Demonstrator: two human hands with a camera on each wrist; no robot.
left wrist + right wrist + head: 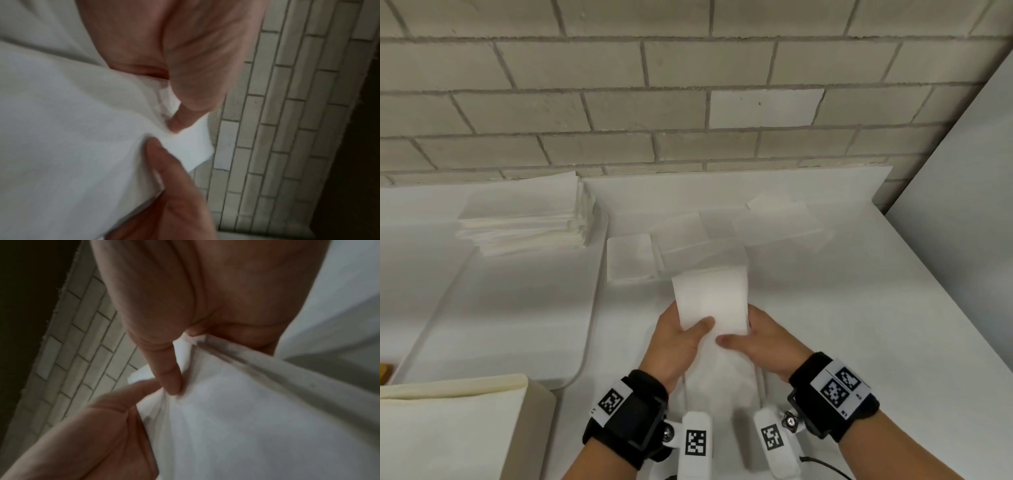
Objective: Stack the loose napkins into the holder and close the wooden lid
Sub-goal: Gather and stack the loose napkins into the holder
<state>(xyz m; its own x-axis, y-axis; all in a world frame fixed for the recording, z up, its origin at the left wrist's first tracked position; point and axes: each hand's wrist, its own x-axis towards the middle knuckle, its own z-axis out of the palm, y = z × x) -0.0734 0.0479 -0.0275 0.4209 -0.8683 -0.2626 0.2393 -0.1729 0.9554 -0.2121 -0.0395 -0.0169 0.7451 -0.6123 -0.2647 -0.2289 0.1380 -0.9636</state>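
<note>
A small stack of folded white napkins (710, 301) is held upright between both hands over the table's middle. My left hand (688, 329) grips its left edge, thumb on the near face and fingers behind. My right hand (746, 337) grips the right edge the same way. The left wrist view shows the left hand (164, 136) pinching the napkins (191, 146) between thumb and fingertip. In the right wrist view the right hand (162, 389) pinches the napkins (226, 418). Several loose napkins (756, 222) lie spread beyond. I cannot make out the holder or the lid.
A tall pile of white napkins (524, 219) sits at the back left near the brick wall (688, 102). A square white stack (630, 257) lies just left of the loose ones. A cream box (448, 428) stands at the near left. A white panel (962, 205) borders the right.
</note>
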